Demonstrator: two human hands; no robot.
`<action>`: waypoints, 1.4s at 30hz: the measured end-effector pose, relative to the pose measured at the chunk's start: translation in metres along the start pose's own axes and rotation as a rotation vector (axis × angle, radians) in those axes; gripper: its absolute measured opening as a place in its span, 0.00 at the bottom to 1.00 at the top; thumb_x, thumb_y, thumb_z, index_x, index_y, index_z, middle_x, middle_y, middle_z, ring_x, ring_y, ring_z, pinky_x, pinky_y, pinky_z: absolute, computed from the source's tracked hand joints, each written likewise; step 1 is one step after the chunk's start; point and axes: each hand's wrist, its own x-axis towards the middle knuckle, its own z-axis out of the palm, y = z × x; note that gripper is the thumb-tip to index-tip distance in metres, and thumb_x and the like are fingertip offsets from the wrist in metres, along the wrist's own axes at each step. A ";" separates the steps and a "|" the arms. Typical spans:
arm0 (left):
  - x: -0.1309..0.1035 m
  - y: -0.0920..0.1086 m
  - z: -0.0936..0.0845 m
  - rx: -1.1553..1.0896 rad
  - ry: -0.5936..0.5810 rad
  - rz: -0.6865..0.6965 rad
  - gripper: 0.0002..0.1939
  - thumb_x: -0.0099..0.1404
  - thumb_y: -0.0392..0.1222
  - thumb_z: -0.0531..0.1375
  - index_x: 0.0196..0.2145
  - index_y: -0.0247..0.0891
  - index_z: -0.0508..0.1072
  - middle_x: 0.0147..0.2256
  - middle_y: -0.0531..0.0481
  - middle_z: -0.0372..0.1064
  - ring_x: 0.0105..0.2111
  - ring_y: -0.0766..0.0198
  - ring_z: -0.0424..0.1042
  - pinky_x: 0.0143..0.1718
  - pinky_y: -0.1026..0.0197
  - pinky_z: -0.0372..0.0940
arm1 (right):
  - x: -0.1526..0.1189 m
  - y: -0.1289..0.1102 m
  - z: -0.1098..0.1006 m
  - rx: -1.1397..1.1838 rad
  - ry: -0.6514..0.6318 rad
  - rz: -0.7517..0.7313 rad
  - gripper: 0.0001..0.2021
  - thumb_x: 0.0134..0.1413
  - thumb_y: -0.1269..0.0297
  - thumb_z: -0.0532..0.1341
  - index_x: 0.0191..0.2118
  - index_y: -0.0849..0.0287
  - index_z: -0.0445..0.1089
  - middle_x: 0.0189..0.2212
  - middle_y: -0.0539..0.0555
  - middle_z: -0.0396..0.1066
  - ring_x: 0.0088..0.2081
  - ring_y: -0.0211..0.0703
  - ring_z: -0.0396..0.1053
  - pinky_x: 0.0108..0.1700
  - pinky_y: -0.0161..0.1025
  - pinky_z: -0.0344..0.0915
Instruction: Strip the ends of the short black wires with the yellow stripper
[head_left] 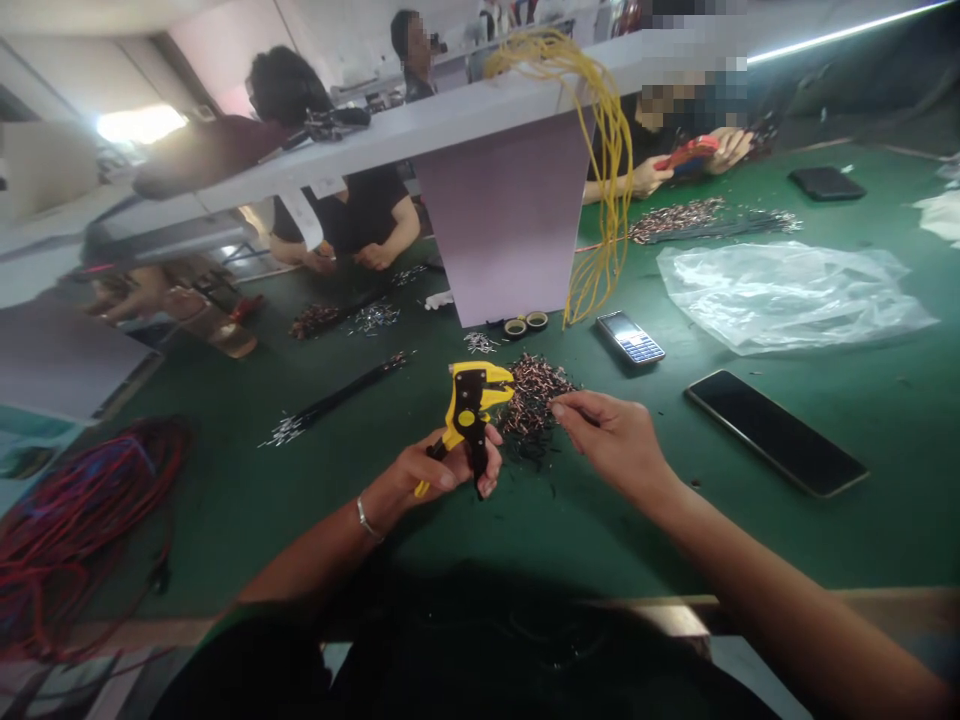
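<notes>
My left hand (450, 465) is wrapped round the handles of a yellow and black wire stripper (470, 410), held upright with its jaws pointing right. Just right of those jaws lies a heap of short wire pieces (536, 395), copper-coloured and black. At the heap's right edge my right hand (611, 430) has thumb and forefinger pinched together. Whatever is between these fingertips is too small to make out. To the left, a bundle of black wires (337, 398) with silvery ends lies on the green table (300, 530).
A smartphone (776, 430), a keypad phone (631, 338) and a clear plastic bag (787, 295) lie to the right. Red cables (97, 500) are coiled at left. Yellow wires (619, 180) hang from the shelf (450, 115). Tape rolls (515, 327) sit by the panel. Other people work across the table.
</notes>
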 end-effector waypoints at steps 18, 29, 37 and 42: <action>0.000 -0.004 0.001 0.186 0.036 0.090 0.32 0.44 0.43 0.70 0.48 0.35 0.71 0.33 0.44 0.69 0.32 0.58 0.67 0.36 0.54 0.62 | -0.013 -0.027 0.011 -0.040 -0.142 -0.080 0.10 0.55 0.65 0.56 0.26 0.57 0.71 0.16 0.47 0.69 0.19 0.36 0.65 0.25 0.34 0.60; 0.002 -0.008 -0.002 0.233 0.042 0.055 0.32 0.43 0.40 0.70 0.48 0.35 0.71 0.34 0.43 0.70 0.35 0.57 0.67 0.39 0.54 0.62 | -0.014 -0.030 0.020 -0.001 -0.089 -0.031 0.11 0.51 0.67 0.57 0.20 0.57 0.68 0.15 0.47 0.67 0.19 0.33 0.62 0.24 0.33 0.58; 0.002 -0.012 0.002 0.284 0.049 0.064 0.29 0.45 0.40 0.69 0.47 0.34 0.71 0.35 0.44 0.69 0.35 0.58 0.67 0.39 0.54 0.62 | -0.015 -0.042 0.023 0.186 -0.149 0.074 0.13 0.52 0.67 0.57 0.17 0.56 0.66 0.12 0.45 0.66 0.15 0.33 0.60 0.21 0.32 0.56; 0.002 -0.013 0.004 0.336 0.073 0.074 0.27 0.46 0.38 0.68 0.45 0.35 0.72 0.34 0.45 0.68 0.36 0.57 0.67 0.39 0.55 0.63 | -0.018 -0.040 0.026 0.216 -0.176 0.120 0.14 0.51 0.71 0.57 0.17 0.56 0.66 0.12 0.46 0.68 0.16 0.32 0.62 0.22 0.31 0.58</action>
